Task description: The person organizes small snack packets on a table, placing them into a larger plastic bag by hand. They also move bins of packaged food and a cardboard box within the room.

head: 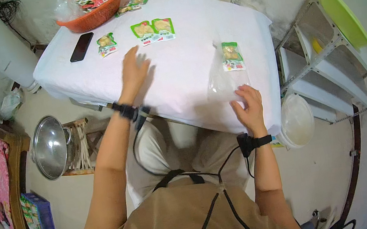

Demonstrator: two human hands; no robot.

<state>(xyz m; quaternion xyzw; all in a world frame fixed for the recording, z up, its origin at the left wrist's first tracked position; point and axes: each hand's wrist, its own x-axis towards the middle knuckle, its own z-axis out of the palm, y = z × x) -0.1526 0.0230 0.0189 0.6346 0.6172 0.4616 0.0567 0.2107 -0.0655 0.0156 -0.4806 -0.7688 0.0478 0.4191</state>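
My left hand (133, 70) hovers over the white-covered table with its fingers apart and nothing in it. Just beyond it lie a single green-and-white food packet (107, 44) and a pair of similar packets (153, 31), side by side. My right hand (250, 106) is at the near end of a clear plastic bag (218, 80), thumb and fingers spread. Its fingertips are at the bag's edge; whether they touch the film I cannot tell. Another green-and-white packet (232, 56) lies in or on that bag; the clear film makes it hard to tell which.
An orange plastic basket (96, 19) heaped with packets stands at the table's far left corner, with more packets (132, 5) beside it. A black phone (81, 47) lies nearby. Right of the table are a metal shelf rack (321, 62) and a white bucket (295, 124); at left, a metal pot (50, 147).
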